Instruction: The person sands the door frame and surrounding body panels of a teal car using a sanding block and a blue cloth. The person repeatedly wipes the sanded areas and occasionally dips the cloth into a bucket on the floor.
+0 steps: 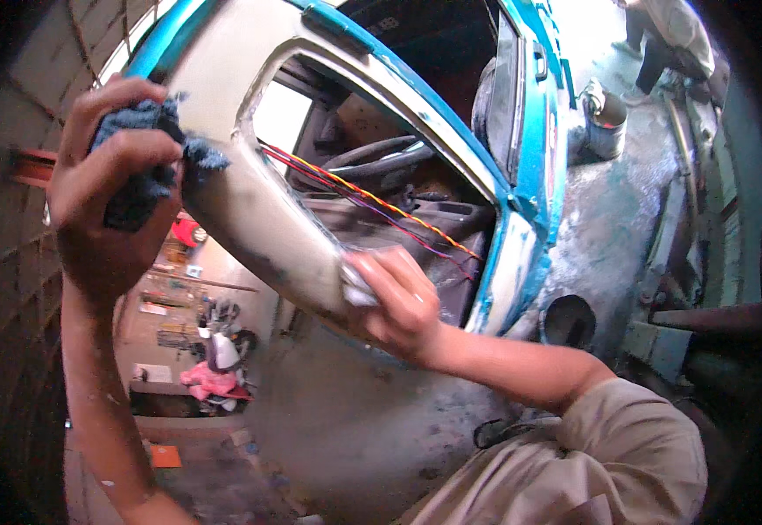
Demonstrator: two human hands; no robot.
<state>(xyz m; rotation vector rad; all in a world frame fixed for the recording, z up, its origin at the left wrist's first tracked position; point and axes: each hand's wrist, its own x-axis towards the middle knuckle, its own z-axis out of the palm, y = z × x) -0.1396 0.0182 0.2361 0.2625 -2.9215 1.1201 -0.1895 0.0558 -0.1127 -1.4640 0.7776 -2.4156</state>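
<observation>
A beige sleeve (635, 437) lay nearest my head camera, behind the right hand (398, 302).
I saw that hand's fingers bunched on a whitish wad (359, 287) at the pale vehicle panel (241, 206); the left hand (81, 206) gripped a crumpled dark-blue cloth (131, 118) beside it. Coloured wires (347, 185) ran beyond the right hand.

Whitish glare washes over the floor (604, 210) at far right, while the wall (13, 219) at left stays dim and the vehicle interior (438, 52) sinks into shadow. Fisheye distortion bends straight edges toward a black rim; fine detail looks soft.
</observation>
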